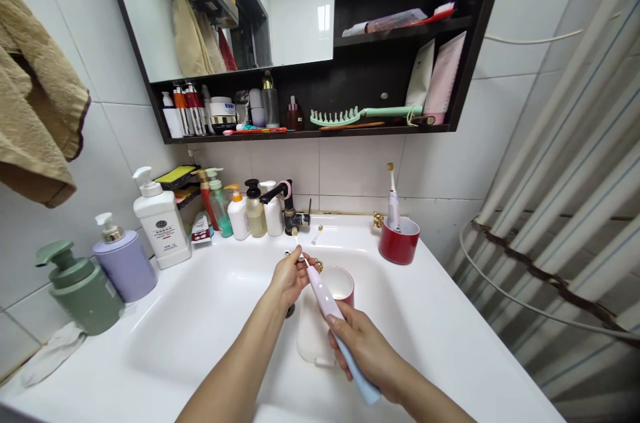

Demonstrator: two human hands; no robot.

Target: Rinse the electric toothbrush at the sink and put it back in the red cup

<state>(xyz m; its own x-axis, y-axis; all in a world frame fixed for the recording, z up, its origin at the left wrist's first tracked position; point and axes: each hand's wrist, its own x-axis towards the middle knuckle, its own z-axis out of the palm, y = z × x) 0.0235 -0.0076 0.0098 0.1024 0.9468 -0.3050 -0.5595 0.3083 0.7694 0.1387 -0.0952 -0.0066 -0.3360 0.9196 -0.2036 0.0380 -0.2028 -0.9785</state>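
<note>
My right hand is wrapped round the handle of an electric toothbrush, pink at the top and pale blue at the bottom, tilted over the sink. At its upper end, my left hand pinches a small white toothbrush head with yellowish bristles. Whether the head is joined to the handle is hidden by the fingers. Below the hands, a red cup with a white inside stands in the sink beside a white plastic case, partly covered by my right hand.
Another brush head lies on the sink's back ledge, right of the black faucet. A red cup holding a second electric toothbrush stands at the back right. Several pump bottles line the left. A mirror cabinet hangs above.
</note>
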